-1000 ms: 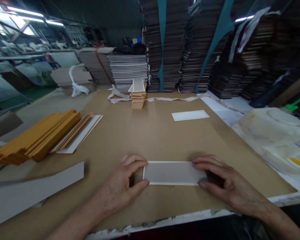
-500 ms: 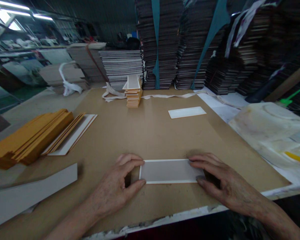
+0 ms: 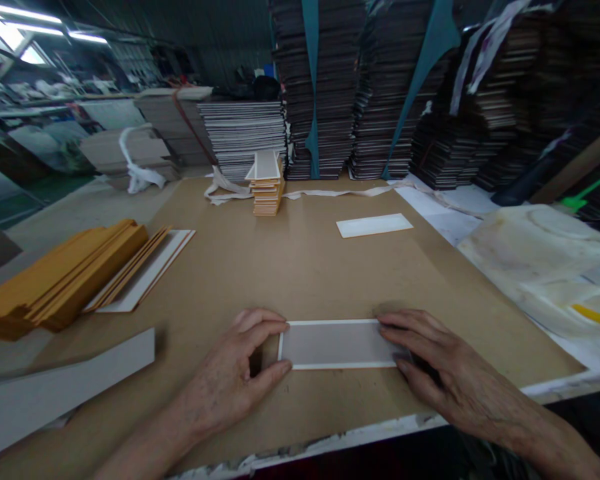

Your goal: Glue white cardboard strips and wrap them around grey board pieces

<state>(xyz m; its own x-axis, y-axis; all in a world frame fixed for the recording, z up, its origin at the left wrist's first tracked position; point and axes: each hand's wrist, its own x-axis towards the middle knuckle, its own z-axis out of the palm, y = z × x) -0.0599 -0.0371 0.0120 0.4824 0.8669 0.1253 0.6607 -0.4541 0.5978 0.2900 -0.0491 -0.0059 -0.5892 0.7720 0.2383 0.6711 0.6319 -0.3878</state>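
A grey rectangular card with a white border (image 3: 336,343) lies flat on the brown board table (image 3: 300,267) near its front edge. My left hand (image 3: 235,373) pinches the card's left end between thumb and fingers. My right hand (image 3: 435,370) grips the card's right end in the same way, fingers curled over the top edge and thumb at the bottom edge. Both hands rest on the table.
A fanned row of orange-edged cards (image 3: 65,280) lies at the left, with a long grey board strip (image 3: 55,387) in front of it. A small stack of cards (image 3: 267,181) and a single white card (image 3: 374,225) sit farther back. Tall dark stacks (image 3: 360,87) line the rear. A plastic-covered white area (image 3: 535,260) lies to the right.
Both hands stay on the card's ends. The card's right end is now more covered by my right hand's fingers; the view shifted slightly.
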